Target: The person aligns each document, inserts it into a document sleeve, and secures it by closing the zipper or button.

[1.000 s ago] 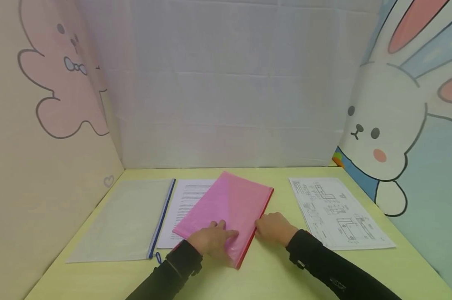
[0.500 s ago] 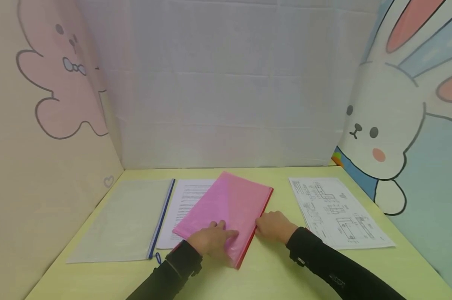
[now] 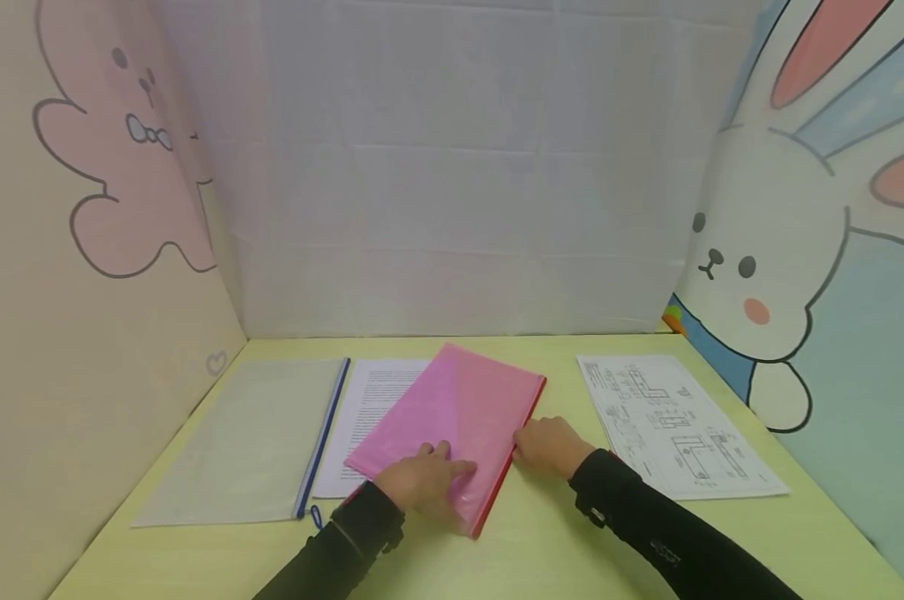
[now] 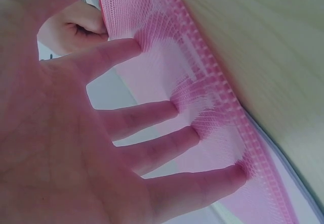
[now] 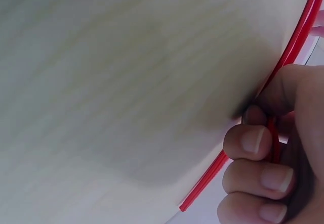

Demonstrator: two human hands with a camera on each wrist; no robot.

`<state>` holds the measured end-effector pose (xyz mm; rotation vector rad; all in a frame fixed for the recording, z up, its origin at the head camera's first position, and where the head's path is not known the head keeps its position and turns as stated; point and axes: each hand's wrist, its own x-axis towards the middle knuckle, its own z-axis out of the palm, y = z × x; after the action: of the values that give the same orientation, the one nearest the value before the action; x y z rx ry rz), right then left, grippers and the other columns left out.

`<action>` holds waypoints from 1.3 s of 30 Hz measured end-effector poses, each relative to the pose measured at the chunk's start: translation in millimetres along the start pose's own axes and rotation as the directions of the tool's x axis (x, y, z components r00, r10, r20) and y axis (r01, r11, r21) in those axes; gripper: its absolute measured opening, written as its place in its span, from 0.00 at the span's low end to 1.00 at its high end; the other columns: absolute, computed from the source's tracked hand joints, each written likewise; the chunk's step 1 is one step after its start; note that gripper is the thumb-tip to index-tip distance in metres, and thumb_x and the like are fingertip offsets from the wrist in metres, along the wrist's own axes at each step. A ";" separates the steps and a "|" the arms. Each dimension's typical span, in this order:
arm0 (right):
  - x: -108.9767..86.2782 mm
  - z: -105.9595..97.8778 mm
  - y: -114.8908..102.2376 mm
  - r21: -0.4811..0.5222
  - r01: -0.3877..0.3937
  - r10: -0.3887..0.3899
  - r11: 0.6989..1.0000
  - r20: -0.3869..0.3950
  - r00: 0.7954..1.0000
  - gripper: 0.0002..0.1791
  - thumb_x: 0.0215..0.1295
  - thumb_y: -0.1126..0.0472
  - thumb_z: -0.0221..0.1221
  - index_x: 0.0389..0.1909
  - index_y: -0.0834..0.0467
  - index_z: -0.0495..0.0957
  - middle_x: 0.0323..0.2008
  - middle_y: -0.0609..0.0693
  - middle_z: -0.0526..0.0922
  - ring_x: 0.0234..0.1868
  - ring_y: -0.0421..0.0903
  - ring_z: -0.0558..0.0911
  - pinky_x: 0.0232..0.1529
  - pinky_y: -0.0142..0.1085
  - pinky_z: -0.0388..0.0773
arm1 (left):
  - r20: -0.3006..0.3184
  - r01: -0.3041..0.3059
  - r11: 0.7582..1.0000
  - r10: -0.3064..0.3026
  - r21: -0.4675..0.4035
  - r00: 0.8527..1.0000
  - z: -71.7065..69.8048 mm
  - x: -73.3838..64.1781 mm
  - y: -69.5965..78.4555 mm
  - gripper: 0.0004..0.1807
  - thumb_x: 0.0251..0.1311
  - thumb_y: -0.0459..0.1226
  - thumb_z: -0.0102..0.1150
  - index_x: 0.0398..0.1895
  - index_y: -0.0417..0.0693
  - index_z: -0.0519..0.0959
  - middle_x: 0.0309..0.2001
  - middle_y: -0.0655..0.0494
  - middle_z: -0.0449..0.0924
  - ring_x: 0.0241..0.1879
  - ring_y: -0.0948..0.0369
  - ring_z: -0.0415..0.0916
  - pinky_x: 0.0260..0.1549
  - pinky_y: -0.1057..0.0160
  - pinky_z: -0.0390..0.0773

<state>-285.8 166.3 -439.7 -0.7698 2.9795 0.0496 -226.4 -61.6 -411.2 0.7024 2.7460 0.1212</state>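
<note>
A pink mesh zip document pouch (image 3: 489, 408) lies askew mid-table, with a red zipper edge (image 5: 205, 181) on its right side. My left hand (image 3: 425, 482) rests on the pouch near its lower corner. In the left wrist view its straight, spread fingers (image 4: 136, 118) press their tips into the mesh. At the zipper my right hand (image 3: 551, 447) has curled fingers (image 5: 253, 140) and pinches the red zipper pull (image 5: 274, 138). The slider itself is mostly hidden by the thumb and fingers.
A clear zip pouch (image 3: 242, 442) with a blue zipper lies at the left. Sheets of printed text (image 3: 380, 396) are partly under the pink pouch. Sheets with technical drawings (image 3: 676, 425) lie at the right. Walls enclose the table's back and sides.
My right hand has shifted slightly up and away along the red zipper edge. The left hand and the pink pouch stay in place.
</note>
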 end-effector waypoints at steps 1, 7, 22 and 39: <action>0.1 -0.1 0.1 0.002 -0.002 0.002 1.000 0.002 1.000 0.12 0.68 0.57 0.61 0.26 0.57 0.75 0.20 0.49 0.69 0.22 0.47 0.69 0.28 0.40 0.67 | 0.000 -0.001 1.000 0.001 0.000 1.000 0.1 -0.1 0.0 0.54 0.35 0.67 0.78 0.73 0.69 0.70 0.52 0.53 0.70 0.49 0.56 0.67 0.36 0.51 0.81; 0.3 -0.1 0.4 0.013 -0.007 0.007 1.000 0.003 1.000 0.12 0.68 0.57 0.61 0.26 0.57 0.75 0.20 0.49 0.69 0.22 0.47 0.69 0.29 0.40 0.67 | -0.001 -0.002 1.000 0.002 0.009 1.000 0.8 -0.1 -0.1 0.54 0.36 0.67 0.78 0.73 0.68 0.71 0.53 0.52 0.70 0.50 0.55 0.67 0.39 0.50 0.81; 4.2 -5.0 1.2 -0.007 -0.010 0.010 1.000 -0.006 1.000 0.12 0.68 0.57 0.61 0.26 0.59 0.77 0.20 0.50 0.70 0.22 0.48 0.69 0.29 0.41 0.69 | -0.009 0.015 1.000 -0.015 0.021 1.000 -1.5 -1.8 0.7 0.53 0.37 0.64 0.79 0.72 0.67 0.71 0.54 0.51 0.69 0.52 0.53 0.67 0.41 0.50 0.81; 9.1 -4.7 11.4 -0.018 -0.034 0.034 0.999 0.002 0.999 0.13 0.68 0.58 0.60 0.25 0.60 0.76 0.20 0.50 0.70 0.22 0.49 0.68 0.29 0.43 0.69 | 0.002 -0.003 1.000 0.003 0.016 1.000 -2.9 -1.0 1.5 0.54 0.36 0.66 0.78 0.73 0.68 0.70 0.54 0.52 0.70 0.51 0.55 0.67 0.39 0.51 0.81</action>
<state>-299.5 171.8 -435.5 -0.7196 2.9938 0.0785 -225.8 -60.8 -407.9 0.7102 2.7475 0.0992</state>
